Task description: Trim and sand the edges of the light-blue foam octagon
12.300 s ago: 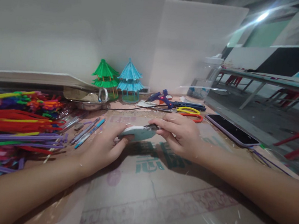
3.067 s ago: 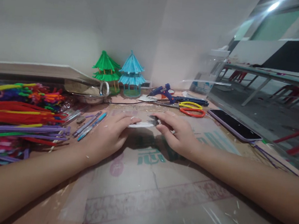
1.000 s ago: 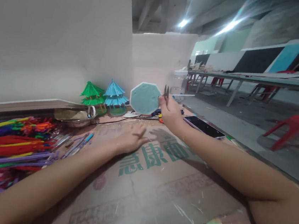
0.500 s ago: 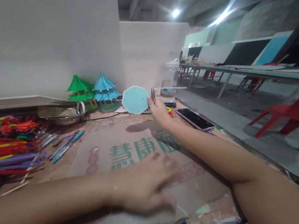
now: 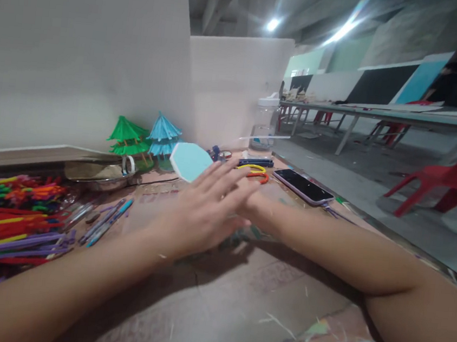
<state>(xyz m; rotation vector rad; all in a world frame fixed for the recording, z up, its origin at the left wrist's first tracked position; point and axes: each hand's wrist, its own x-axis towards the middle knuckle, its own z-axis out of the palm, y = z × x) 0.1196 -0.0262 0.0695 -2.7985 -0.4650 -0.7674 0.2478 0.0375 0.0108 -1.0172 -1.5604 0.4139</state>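
Over the cardboard [image 5: 214,305], our left hand [image 5: 203,212] spreads its fingers in front of our right hand [image 5: 260,204], whose hidden grip we cannot tell. The disc [image 5: 191,161] tilts just beyond; we would best steady it by its rim.

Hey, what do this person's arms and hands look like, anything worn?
The left arm and right arm show no sleeves or wristwear. The left hand is ungloved and blurred, with a small pale fleck near the wrist. The right hand is largely hidden behind it, so I can't rule out rings there.
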